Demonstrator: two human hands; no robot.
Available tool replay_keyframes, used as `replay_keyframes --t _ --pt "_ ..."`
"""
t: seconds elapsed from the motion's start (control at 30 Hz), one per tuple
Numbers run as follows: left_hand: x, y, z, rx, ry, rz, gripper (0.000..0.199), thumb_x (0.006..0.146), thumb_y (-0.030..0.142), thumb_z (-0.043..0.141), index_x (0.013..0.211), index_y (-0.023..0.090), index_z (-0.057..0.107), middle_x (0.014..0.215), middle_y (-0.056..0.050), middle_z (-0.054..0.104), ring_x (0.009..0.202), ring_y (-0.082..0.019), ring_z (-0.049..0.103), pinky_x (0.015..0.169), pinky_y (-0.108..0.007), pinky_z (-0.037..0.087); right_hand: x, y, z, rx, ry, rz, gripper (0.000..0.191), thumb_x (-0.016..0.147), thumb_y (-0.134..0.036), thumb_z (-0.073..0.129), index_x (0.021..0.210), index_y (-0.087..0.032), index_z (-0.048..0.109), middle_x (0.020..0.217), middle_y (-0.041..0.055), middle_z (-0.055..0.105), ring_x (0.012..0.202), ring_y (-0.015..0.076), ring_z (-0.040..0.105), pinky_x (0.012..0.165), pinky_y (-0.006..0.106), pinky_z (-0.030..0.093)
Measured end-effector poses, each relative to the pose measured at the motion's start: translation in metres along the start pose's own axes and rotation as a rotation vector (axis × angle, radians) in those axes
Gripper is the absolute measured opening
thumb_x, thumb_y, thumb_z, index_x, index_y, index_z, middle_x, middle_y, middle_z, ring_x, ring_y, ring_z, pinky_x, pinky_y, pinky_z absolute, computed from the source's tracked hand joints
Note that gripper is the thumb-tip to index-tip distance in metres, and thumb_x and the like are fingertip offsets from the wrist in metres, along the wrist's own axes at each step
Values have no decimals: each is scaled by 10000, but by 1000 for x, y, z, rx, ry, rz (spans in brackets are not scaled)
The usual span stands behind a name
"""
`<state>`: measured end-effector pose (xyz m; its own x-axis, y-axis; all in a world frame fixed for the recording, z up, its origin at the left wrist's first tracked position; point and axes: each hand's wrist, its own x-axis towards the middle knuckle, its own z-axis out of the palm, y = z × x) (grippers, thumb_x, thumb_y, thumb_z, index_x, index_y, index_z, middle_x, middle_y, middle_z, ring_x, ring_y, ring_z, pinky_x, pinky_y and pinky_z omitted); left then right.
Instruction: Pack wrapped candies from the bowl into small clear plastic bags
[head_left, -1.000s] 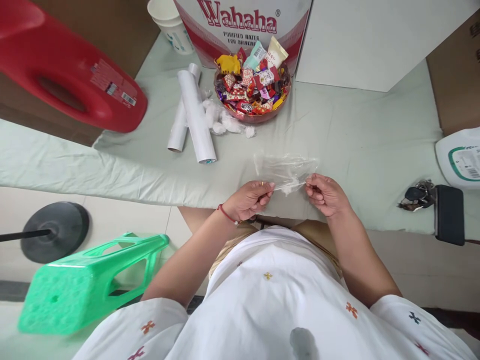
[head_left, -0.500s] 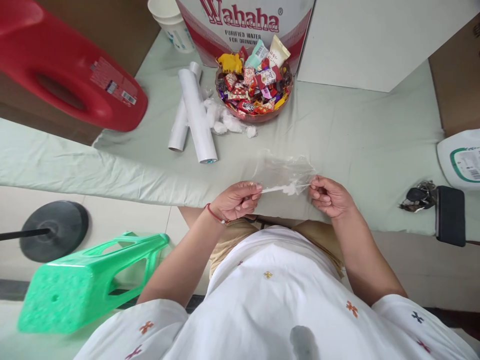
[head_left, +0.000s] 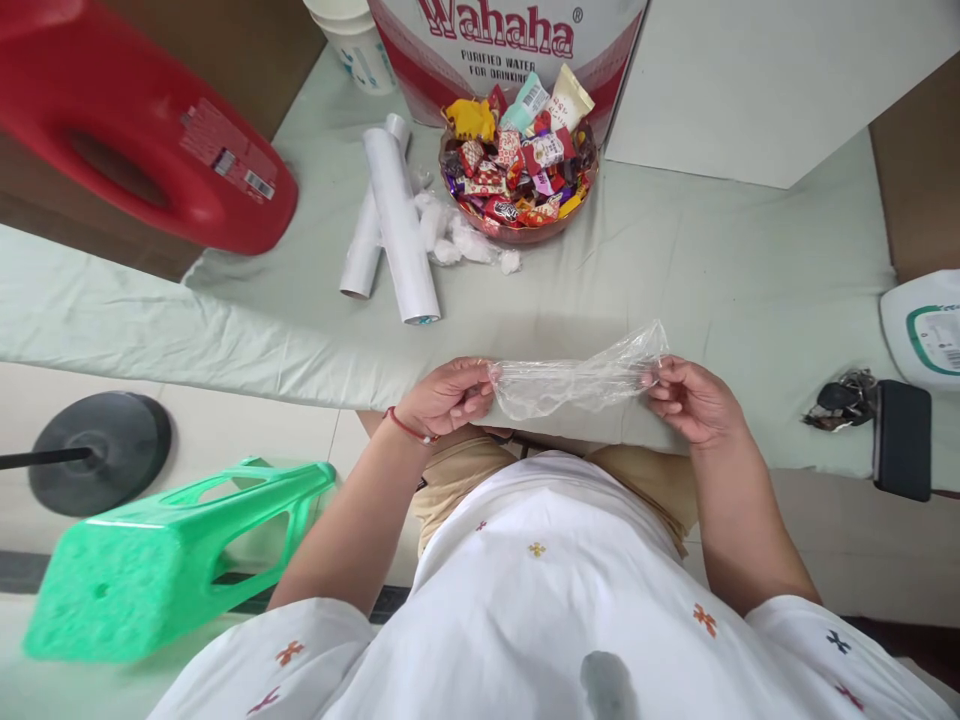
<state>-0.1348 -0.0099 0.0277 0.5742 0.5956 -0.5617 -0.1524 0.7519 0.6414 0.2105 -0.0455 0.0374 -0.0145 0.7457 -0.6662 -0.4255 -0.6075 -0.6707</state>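
Between my two hands stretches a thin clear plastic cover [head_left: 570,382], its gathered edge pulled into a line from side to side. My left hand [head_left: 456,395] pinches one end between thumb and fingers. The other end is pinched by my right hand [head_left: 694,398], with a loose peak of film rising beside it. The film hangs over the near edge of the cloth-covered table. Beyond it stands a bowl [head_left: 517,232] heaped with wrapped candies. Bunched white and clear plastic pieces [head_left: 461,240] lie to the bowl's left.
Two white rolls [head_left: 405,240] lie crossed on the table [head_left: 675,290]. A red jug [head_left: 247,190], white cup [head_left: 356,50] and Wahaha box [head_left: 495,40] stand behind. Keys [head_left: 841,400], a phone [head_left: 902,440] and a white bottle [head_left: 926,330] are right; a green stool [head_left: 112,590] is left.
My hands have moved farther apart, stretching the plastic cover wider. Its bunched white middle has spread out into clear film, which now hangs below the line between my hands.
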Motion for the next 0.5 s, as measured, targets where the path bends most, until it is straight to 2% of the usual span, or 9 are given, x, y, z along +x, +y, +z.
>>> replay_keyframes --t 0.1,0.17,0.27,0.33,0.4,0.5 --pt "1 -3 12 78 110 124 393 754 462 858 700 137 644 597 0 603 505 -55 486 470 -159 390 -9 4 -9 -67 42 -24 252 628 -209 823 664 -189 575 706 27 668 502 58 455 349 131 259" --pt "2 -6 21 48 162 201 369 728 439 877 753 128 680 740 -29 674 654 -89 597 630 -198 515 -16 9 -13 -86 60 1 270 634 -239 836 671 -188 574 701 25 662 465 42 402 335 132 213" --pt "6 -9 35 -92 201 207 340 709 383 865 695 143 624 751 -19 651 789 -150 683 774 -284 588 -26 17 -16 -108 53 43 306 622 -290 850 666 -188 566 691 21 653 431 23 319 331 140 167" --pt "10 -10 42 -148 240 167 380 705 350 834 604 168 517 637 22 553 739 -156 694 701 -272 588 -31 20 -20 -208 56 35 338 641 -358 858 666 -187 568 714 33 664 441 31 334 340 152 194" --pt "13 -10 48 -137 285 130 403 697 331 804 574 187 449 570 51 468 652 -145 682 564 -216 534 -36 19 -27 -418 89 -32 344 695 -440 853 724 -190 618 752 40 670 478 57 403 366 174 273" --pt "15 -9 54 -67 295 100 385 691 327 781 586 198 433 553 59 453 595 -135 671 464 -174 461 -48 5 -37 -784 254 -324 344 768 -500 833 916 -223 695 835 35 672 590 111 515 485 236 444"
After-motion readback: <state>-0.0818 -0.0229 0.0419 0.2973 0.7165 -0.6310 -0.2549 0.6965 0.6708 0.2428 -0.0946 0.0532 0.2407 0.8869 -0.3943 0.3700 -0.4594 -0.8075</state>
